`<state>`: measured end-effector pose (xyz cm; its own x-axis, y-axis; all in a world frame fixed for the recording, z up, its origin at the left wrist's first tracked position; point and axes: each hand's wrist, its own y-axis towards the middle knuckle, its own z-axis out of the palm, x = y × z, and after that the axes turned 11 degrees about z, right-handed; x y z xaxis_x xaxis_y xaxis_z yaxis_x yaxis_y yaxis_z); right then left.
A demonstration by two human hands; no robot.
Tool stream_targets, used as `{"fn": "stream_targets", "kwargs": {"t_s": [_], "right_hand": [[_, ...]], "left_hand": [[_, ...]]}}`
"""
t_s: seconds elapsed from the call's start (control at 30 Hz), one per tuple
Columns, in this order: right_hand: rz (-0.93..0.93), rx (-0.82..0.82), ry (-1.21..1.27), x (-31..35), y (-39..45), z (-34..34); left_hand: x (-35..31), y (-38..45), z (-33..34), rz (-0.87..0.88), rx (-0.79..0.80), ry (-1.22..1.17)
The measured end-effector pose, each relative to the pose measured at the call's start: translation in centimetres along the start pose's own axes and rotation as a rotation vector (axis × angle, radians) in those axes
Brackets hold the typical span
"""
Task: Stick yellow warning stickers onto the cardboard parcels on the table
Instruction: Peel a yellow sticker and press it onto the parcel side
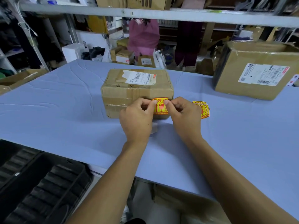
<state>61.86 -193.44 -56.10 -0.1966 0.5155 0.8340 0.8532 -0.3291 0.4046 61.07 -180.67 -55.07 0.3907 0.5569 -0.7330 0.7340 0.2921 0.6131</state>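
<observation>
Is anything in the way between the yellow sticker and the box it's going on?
Nothing visible is. Both hands, left hand and right hand, pinch the yellow sticker's top corners right against the near side of the cardboard parcel. That side is bare cardboard and tape where the sticker sits.

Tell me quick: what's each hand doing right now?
Left hand: closed, pinching the left top corner of the yellow sticker against the box.
Right hand: closed, pinching its right top corner.
</observation>
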Motion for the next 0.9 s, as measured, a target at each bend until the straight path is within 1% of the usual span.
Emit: {"fn": "stream_targets", "kwargs": {"t_s": [0.13, 0.47, 0.63, 0.9], "right_hand": [[0.018, -0.008, 0.004, -0.06, 0.23, -0.06], [0.062, -0.003, -0.005, -0.36, 0.47, 0.37], [0.111, -0.005, 0.001, -0.35, 0.47, 0.36], [0.146, -0.016, -0.043, 0.12, 0.48, 0.37]], "left_hand": [[-0.27, 0.39, 0.21, -0.005, 0.018, 0.014], [0.07, 0.28, 0.84, 0.05, -0.005, 0.082], [0.11, 0.43, 0.81, -0.039, -0.023, 0.107], [0.35, 0.47, 0.75, -0.036, -0.031, 0.095]]}}
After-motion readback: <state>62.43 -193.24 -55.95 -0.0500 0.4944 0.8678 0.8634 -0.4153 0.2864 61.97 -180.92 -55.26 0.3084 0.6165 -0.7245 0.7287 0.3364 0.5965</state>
